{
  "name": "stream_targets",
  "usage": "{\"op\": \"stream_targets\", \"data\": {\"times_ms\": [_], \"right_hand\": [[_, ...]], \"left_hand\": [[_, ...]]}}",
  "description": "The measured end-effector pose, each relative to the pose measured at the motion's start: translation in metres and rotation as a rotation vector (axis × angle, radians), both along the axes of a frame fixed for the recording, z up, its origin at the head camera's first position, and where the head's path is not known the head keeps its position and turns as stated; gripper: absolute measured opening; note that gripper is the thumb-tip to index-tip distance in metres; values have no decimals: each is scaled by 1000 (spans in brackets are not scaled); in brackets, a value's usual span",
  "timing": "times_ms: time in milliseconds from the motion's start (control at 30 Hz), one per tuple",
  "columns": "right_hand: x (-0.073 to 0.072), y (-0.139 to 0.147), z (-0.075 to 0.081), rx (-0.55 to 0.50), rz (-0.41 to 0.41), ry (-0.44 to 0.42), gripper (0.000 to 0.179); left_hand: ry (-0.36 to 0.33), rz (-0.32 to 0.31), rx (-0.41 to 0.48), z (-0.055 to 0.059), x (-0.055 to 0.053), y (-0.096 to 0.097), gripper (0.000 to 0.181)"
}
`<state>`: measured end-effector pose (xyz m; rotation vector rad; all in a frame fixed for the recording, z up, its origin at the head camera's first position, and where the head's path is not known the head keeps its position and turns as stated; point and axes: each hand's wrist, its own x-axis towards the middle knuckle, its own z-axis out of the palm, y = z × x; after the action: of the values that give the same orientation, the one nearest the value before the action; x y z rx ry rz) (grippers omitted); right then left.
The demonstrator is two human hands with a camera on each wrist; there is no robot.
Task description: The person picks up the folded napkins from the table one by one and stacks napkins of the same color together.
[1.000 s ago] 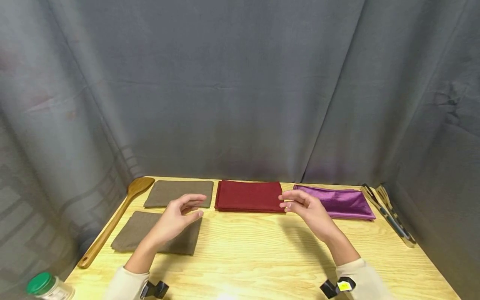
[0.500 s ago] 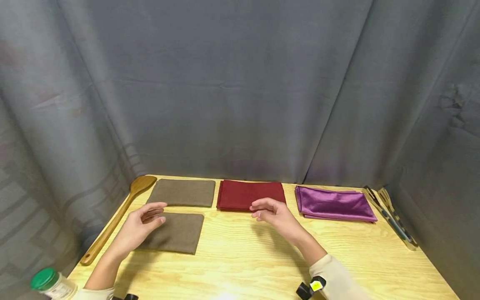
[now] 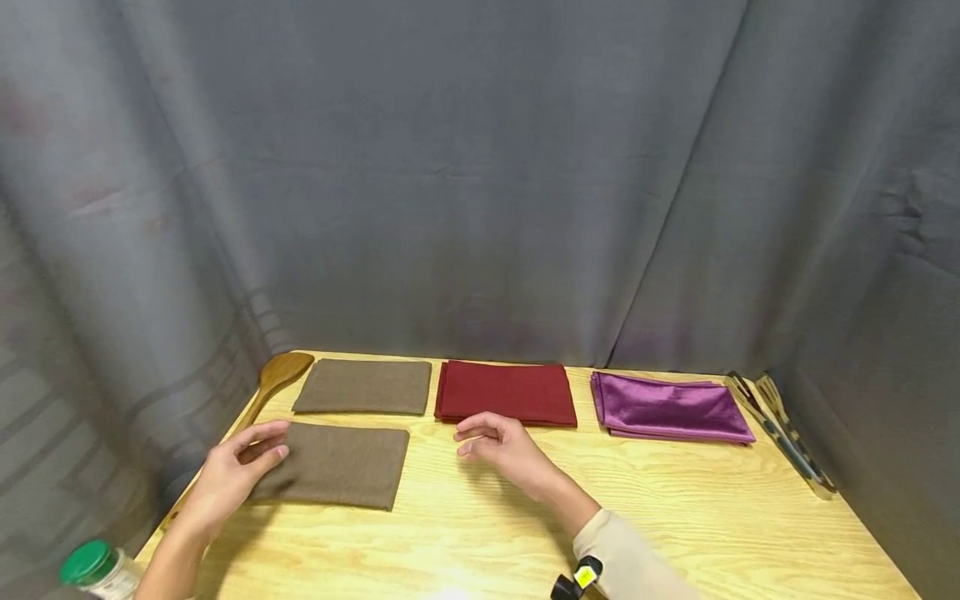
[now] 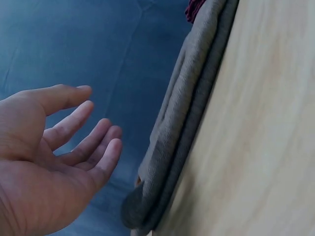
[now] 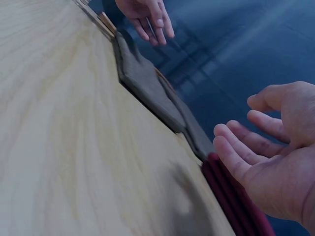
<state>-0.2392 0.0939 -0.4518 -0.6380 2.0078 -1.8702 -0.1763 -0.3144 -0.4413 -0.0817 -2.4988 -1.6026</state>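
Observation:
My left hand [image 3: 234, 477] hovers at the left end of the nearer folded grey-brown cloth [image 3: 341, 467], fingers loosely bent around nothing. In the left wrist view that hand [image 4: 59, 152] is apart from the thick folded edge of the cloth [image 4: 179, 108]. Just in front of the folded dark red cloth [image 3: 506, 393], my right hand [image 3: 506, 454] hangs above the table, also holding nothing; its shadow falls on the wood. A second folded grey-brown cloth [image 3: 363, 387] lies behind the nearer one. The right wrist view shows relaxed fingers on the right hand [image 5: 275, 152].
A folded shiny purple cloth [image 3: 671, 408] lies at the back right, with metal tongs [image 3: 783, 437] beside it along the right edge. A wooden spatula [image 3: 281, 372] lies along the left edge. A green-lidded jar [image 3: 93, 567] stands at the front left. Grey curtains [image 3: 480, 183] surround the table.
Both hands have moved left and somewhat nearer the body. The right hand has gone from beside the purple cloth to in front of the red one. The cloths lie as before.

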Motion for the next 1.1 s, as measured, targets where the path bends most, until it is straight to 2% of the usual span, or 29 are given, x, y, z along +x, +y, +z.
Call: {"op": "stream_targets", "data": {"times_ms": [133, 367, 567, 733, 900, 1100], "right_hand": [[0, -16, -7, -3, 24, -5, 36], [-1, -37, -13, -35, 25, -25, 38], [-2, -51, -20, -28, 3, -54, 37], [-2, -61, -28, -44, 1, -85, 38], [-1, -69, -31, -66, 25, -100, 38], [-3, -75, -34, -66, 46, -115, 37]], "left_hand": [[-13, 12, 6, -7, 1, -6, 39], [-107, 43, -36, -11, 1, -14, 53], [-141, 51, -37, -14, -1, -22, 55], [-164, 102, -49, -20, -2, -29, 56], [-212, 149, -115, -23, -3, -32, 59], [-296, 118, -141, -24, -5, -34, 64]]}}
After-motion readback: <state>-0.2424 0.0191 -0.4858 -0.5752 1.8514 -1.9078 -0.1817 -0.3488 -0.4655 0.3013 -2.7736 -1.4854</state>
